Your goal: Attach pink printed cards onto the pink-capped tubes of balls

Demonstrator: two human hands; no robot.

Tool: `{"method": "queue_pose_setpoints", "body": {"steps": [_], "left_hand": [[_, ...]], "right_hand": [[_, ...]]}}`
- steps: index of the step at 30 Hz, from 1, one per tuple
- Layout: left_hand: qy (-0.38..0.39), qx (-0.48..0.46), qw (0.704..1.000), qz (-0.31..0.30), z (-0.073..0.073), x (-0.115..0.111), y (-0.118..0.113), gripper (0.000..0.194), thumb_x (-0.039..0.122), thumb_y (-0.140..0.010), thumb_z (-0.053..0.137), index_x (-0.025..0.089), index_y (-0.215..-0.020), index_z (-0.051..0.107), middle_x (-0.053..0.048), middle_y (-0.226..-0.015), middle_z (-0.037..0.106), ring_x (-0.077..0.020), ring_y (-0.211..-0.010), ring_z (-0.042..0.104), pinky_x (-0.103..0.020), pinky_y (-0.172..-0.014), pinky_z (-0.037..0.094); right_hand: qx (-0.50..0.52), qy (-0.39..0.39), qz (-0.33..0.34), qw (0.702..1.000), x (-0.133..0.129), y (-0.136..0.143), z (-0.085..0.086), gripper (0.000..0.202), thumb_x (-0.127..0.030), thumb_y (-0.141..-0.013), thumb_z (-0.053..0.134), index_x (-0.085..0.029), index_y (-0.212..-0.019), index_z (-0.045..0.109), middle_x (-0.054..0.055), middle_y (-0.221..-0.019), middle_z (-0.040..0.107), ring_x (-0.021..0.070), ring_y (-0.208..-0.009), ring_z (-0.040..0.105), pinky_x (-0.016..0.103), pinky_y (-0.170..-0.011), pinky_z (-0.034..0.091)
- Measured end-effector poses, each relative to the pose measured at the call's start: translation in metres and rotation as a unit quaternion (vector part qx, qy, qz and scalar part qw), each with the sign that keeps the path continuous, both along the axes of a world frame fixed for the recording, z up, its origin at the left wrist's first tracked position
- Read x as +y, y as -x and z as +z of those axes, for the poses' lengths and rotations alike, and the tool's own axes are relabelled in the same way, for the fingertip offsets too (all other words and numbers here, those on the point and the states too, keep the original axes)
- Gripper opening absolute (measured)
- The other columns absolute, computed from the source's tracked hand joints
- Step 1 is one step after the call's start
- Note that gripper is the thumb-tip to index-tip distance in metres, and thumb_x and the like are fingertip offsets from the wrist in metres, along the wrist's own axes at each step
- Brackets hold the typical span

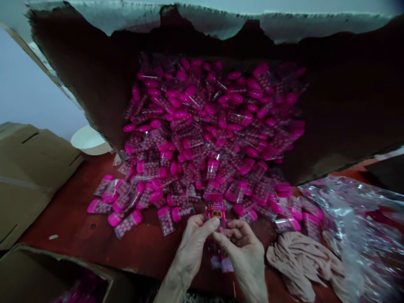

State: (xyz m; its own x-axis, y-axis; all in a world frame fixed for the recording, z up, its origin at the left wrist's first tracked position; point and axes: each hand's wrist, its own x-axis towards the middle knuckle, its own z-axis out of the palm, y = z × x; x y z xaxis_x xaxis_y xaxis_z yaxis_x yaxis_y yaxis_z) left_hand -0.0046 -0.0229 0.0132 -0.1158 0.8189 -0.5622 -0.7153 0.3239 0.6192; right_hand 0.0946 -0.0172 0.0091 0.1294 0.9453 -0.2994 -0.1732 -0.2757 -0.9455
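Observation:
My left hand (197,237) grips a small pink printed packet (215,207) between thumb and fingers, holding it upright just above the table edge. From the other side, my right hand (244,252) pinches its lower end, with the thumb tip near the left thumb. What sits inside the packet cannot be made out. Below the fingers, several small pink and clear pieces (225,264) lie partly hidden. Just beyond my hands spreads a big heap of clear flat containers (166,221) with pink caps, filled with small pink balls.
A large torn-edged cardboard box (341,97) lies open behind the heap on the red table (78,231). To the right are a beige cloth (303,256) and crumpled clear plastic (362,227). Cardboard boxes (31,168) and a white bowl (90,141) stand left.

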Motion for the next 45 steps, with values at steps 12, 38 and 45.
{"method": "queue_pose_setpoints", "body": {"steps": [12, 38, 45], "left_hand": [[0.019, -0.057, 0.998, 0.024, 0.0059, -0.0074, 0.0026, 0.026, 0.031, -0.057, 0.079, 0.014, -0.066, 0.061, 0.002, -0.06, 0.064, -0.009, -0.059, 0.056, -0.022, -0.06, 0.043], [0.034, -0.031, 0.998, 0.051, 0.0064, -0.0099, 0.0023, 0.033, 0.033, -0.058, 0.078, 0.012, -0.076, 0.06, -0.001, -0.063, 0.064, -0.0101, -0.057, 0.056, -0.023, -0.057, 0.042], [0.028, -0.02, 0.999, 0.033, 0.0069, -0.0086, 0.0028, 0.034, 0.033, -0.056, 0.079, 0.011, -0.075, 0.061, -0.001, -0.063, 0.065, -0.0092, -0.056, 0.055, -0.022, -0.057, 0.042]], "right_hand": [[-0.063, -0.118, 0.027, 0.991, -0.0088, 0.004, -0.0025, 0.03, -0.026, -0.065, 0.074, -0.019, -0.091, 0.061, -0.006, -0.053, 0.058, 0.0086, -0.046, 0.056, 0.017, -0.044, 0.047], [-0.067, -0.093, 0.044, 0.992, -0.0077, 0.003, -0.0004, 0.036, -0.022, -0.054, 0.08, -0.019, -0.086, 0.064, -0.006, -0.053, 0.059, 0.0094, -0.046, 0.053, 0.018, -0.044, 0.044], [-0.068, -0.09, 0.029, 0.993, -0.0068, 0.0045, 0.0013, 0.033, -0.024, -0.055, 0.079, -0.02, -0.084, 0.063, -0.004, -0.055, 0.063, 0.01, -0.049, 0.057, 0.018, -0.047, 0.046]]}}
